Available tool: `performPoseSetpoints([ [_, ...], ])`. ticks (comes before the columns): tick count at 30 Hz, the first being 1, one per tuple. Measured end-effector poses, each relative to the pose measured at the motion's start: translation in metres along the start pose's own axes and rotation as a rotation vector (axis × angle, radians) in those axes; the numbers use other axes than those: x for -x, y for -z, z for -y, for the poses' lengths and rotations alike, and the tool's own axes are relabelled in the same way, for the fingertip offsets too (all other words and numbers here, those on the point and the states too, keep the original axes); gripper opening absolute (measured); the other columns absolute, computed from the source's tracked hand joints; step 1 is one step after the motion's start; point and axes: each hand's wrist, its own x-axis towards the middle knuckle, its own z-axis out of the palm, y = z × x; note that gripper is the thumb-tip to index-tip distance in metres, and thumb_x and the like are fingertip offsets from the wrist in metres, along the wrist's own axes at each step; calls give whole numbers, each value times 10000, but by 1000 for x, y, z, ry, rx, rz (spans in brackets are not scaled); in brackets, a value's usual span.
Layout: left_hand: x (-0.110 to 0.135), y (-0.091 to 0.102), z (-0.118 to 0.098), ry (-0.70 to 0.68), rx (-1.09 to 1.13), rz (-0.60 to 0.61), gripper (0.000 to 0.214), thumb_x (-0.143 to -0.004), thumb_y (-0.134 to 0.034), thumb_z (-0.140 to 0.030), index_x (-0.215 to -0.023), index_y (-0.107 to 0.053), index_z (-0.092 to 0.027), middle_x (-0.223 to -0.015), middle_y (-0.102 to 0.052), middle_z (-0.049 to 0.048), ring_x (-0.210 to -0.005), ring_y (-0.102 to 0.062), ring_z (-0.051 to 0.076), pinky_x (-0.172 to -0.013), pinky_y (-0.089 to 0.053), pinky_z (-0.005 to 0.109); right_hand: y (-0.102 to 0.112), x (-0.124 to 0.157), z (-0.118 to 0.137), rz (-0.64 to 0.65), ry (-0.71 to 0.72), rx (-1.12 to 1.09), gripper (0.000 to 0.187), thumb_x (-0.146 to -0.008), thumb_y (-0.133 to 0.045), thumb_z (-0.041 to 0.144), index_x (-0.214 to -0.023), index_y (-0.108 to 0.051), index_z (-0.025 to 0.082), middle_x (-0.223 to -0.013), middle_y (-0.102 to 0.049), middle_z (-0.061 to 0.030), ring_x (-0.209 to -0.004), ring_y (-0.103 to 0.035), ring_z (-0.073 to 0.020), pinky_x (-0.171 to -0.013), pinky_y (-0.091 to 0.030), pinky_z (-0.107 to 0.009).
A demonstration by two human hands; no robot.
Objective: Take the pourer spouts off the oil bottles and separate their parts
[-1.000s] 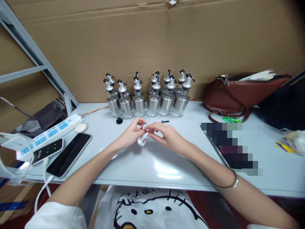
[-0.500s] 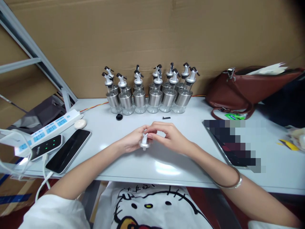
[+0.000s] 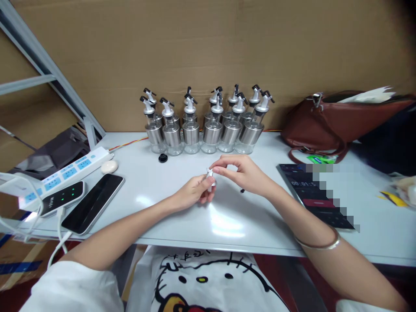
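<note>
My left hand (image 3: 197, 189) grips a silver pourer spout (image 3: 210, 173) between thumb and fingers, above the table. At the spout's top, the thumb and index finger of my right hand (image 3: 241, 172) are pinched together on it. A small dark tip (image 3: 242, 190) shows beneath my right hand; I cannot tell whether it is held or lies on the table. Behind my hands stand several glass bottles (image 3: 212, 132) with steel bands, topped by silver spouts with black levers. A black stopper (image 3: 163, 158) rests in front of them.
On the left are a phone (image 3: 94, 203), a power strip (image 3: 69, 172), a black device with green lights (image 3: 63, 198) and a round white case (image 3: 109, 167). To the right are a tablet-like screen (image 3: 312, 190) and a brown bag (image 3: 344, 121). Cardboard (image 3: 208, 47) backs the table.
Both hands have moved right with the spout, which has turned in the left hand's grip. The black lever lying before the bottles is out of sight; a dark tip now shows under the right hand.
</note>
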Motion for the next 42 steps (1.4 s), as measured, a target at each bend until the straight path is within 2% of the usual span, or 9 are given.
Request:
performPoseSetpoints([
  [3,2,-3,2,-54,-81,-47,599,-782,-317,-750,-664,-438,-175,-471,-442,-50,-414,-348,63,-444,-269,227,16,2,-3,124,-63,52,292,-851,-511,392,-795,-671,155,-765,-668,-46,-698,-564,-148,-650,-411,-267],
  [8,3,-2,3,-60,-118,-101,624,-800,-207,-752,-605,-402,-192,-417,-359,-59,-388,-297,68,-423,-236,233,53,9,-24,548,-321,212,275,-709,-638,391,-856,-682,162,-706,-621,-11,-637,-530,-140,-619,-406,-254],
  [12,4,-2,3,-52,-150,-112,630,-793,-198,-759,-587,-390,-196,-415,-337,-62,-389,-280,68,-427,-223,236,59,11,-36,660,-417,235,286,-616,-691,295,-872,-714,171,-756,-638,-13,-698,-570,-155,-652,-422,-247],
  [18,4,-3,2,-34,-160,-114,639,-750,-240,-800,-552,-365,-205,-409,-327,-62,-390,-279,68,-434,-226,241,42,10,-40,549,-367,238,127,-642,-652,230,-730,-737,196,-678,-671,-8,-628,-584,-146,-591,-431,-244],
  [26,4,-1,4,-64,-202,-98,636,-795,-230,-759,-516,-365,-204,-411,-337,-51,-401,-306,74,-468,-266,251,38,13,-44,450,-316,271,53,-650,-650,177,-659,-696,201,-607,-662,6,-551,-578,-145,-529,-429,-257],
  [30,4,-2,5,-74,-208,-80,641,-798,-244,-755,-510,-376,-198,-413,-337,-49,-401,-308,73,-466,-267,250,26,9,-22,210,-210,-32,124,-729,-641,294,-719,-605,176,-720,-690,-30,-680,-633,-166,-627,-479,-285],
  [33,4,-2,6,-70,-210,-72,657,-790,-235,-764,-499,-387,-195,-411,-348,-44,-396,-313,74,-461,-267,251,14,7,-5,195,-159,-353,181,-756,-648,335,-790,-598,164,-771,-690,-36,-723,-639,-152,-691,-501,-297],
  [37,4,-2,5,-74,-206,-81,657,-782,-243,-769,-494,-387,-197,-402,-344,-48,-390,-313,75,-456,-268,249,7,5,-3,100,-119,-335,258,-804,-611,346,-933,-693,139,-664,-625,-5,-614,-552,-113,-625,-462,-275],
  [42,4,-3,3,-70,-239,-66,661,-772,-237,-778,-492,-387,-198,-393,-353,-45,-390,-317,77,-459,-274,249,5,4,-8,68,-98,-363,245,-792,-629,349,-911,-714,151,-764,-655,-33,-664,-574,-119,-643,-477,-273],
])
